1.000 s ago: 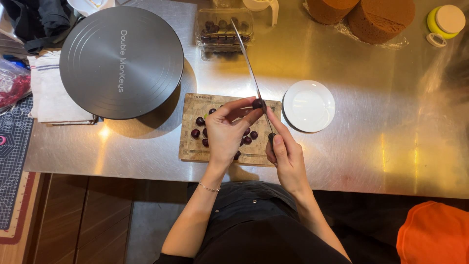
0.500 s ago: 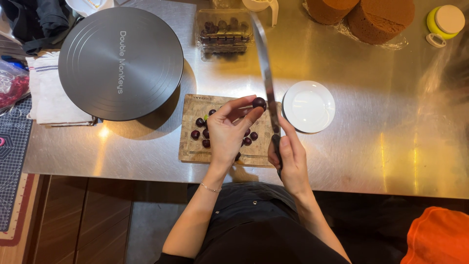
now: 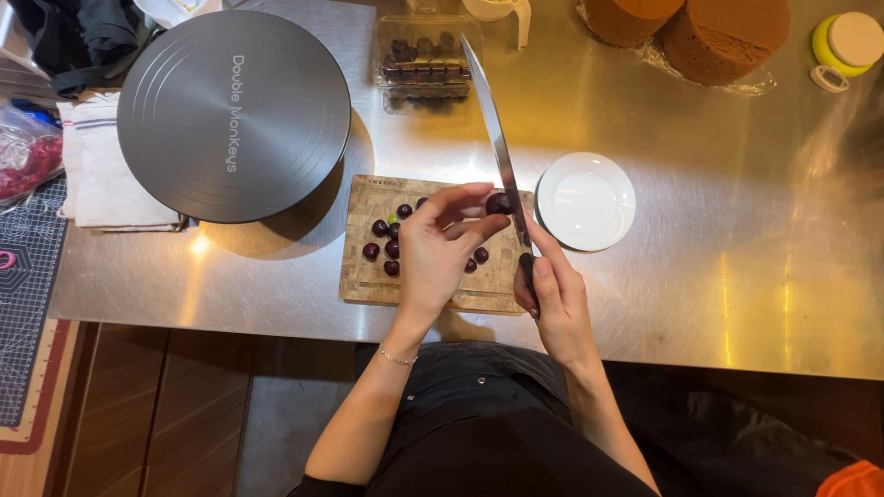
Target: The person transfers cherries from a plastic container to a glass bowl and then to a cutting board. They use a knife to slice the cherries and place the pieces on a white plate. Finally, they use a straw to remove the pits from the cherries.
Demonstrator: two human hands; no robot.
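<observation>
A shiny metal table (image 3: pixel 700 276) fills most of the view. In the middle of it lies a small wooden cutting board (image 3: pixel 368 281), and everything else sits around that board. Up and to the left of the board stands a big round dark turntable (image 3: pixel 230 115), and its edge comes just beside the board's top left corner. Far up and to the right of the board sit two brown cakes (image 3: pixel 700 28). Left of the board, past the turntable, lies a folded white cloth (image 3: pixel 106 175). Right beside the board sits a small white plate (image 3: pixel 585 200). Above the board is a clear plastic box (image 3: pixel 424 60) with dark fruit in it.

Over the board, the left hand (image 3: pixel 437 253) pinches one dark cherry (image 3: pixel 498 203) between its fingertips. The right hand (image 3: pixel 552 294) is wrapped tight around the handle of a long knife (image 3: pixel 493 129), and the blade touches the cherry. More cherries (image 3: pixel 382 244) lie loose on the board, partly hidden by the left hand.
</observation>
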